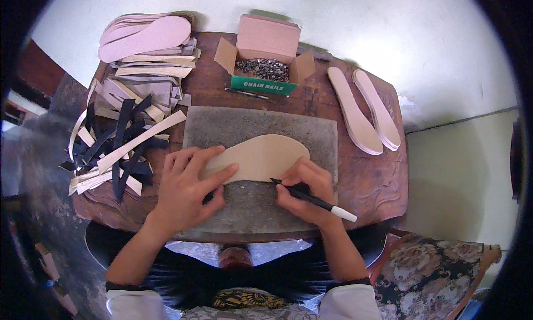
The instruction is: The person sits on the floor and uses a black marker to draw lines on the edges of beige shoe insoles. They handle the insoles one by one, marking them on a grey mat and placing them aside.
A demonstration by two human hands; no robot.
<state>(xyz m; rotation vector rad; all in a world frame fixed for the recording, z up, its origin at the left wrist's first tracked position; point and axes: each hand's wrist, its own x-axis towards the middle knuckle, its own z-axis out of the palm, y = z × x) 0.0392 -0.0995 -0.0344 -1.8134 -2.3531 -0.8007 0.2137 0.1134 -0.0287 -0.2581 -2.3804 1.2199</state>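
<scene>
- I see white sleeves [134,305] with black cuffs [348,284].
- The shirt front [247,314] carries yellow print [244,298] on black.
- Black cloth [183,273] covers the legs [355,248].
- Left hand [191,181] and right hand [312,181] are bare.

Brown wooden surface [366,181] with rounded corners and carved edging, set against a pale wall [344,14]. Bright light whitens the wall at upper right; below it, a thin dark seam [463,120] slants above a greenish lower section [461,175]. Left: grey, mottled floor [53,148]. Lower right: dark floral-patterned fabric [430,273] with brown edging.
</scene>
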